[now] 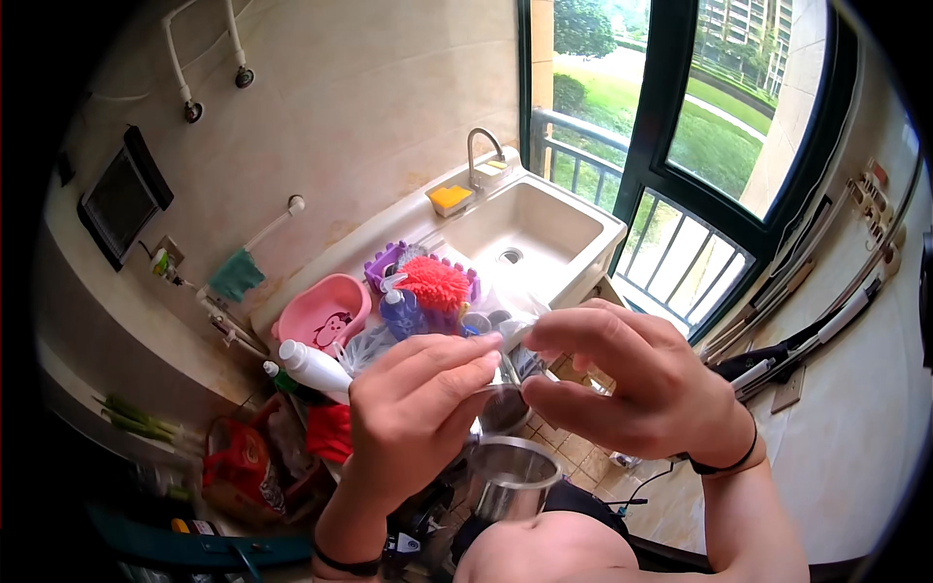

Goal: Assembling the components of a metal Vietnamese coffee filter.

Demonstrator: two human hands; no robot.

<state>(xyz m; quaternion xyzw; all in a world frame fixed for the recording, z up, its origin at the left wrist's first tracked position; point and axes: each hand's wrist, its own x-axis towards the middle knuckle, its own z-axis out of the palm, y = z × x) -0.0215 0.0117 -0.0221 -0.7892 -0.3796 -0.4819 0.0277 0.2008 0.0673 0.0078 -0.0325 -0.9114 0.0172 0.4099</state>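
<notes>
My left hand [420, 403] and my right hand [637, 384] are raised in front of me, fingertips almost meeting. Fingers of the left are pressed together, those of the right curled inward. Between them shows a whitish, see-through piece [523, 321], maybe thin plastic; the fingers hide most of what they grip. Just under the fingertips is a round metal piece [505, 413], partly covered by the left hand. Lower, close to my body, a shiny metal cup [513, 476] stands with its mouth upward; what supports it cannot be seen.
Ahead is a white sink [544, 219] with a curved faucet [473, 146] and a yellow sponge [450, 198]. On its left side sit a pink basin [330, 303], a red fluffy brush head [432, 282], a blue pump bottle [400, 313] and a white bottle [309, 363]. A red bag [238, 466] lies lower left.
</notes>
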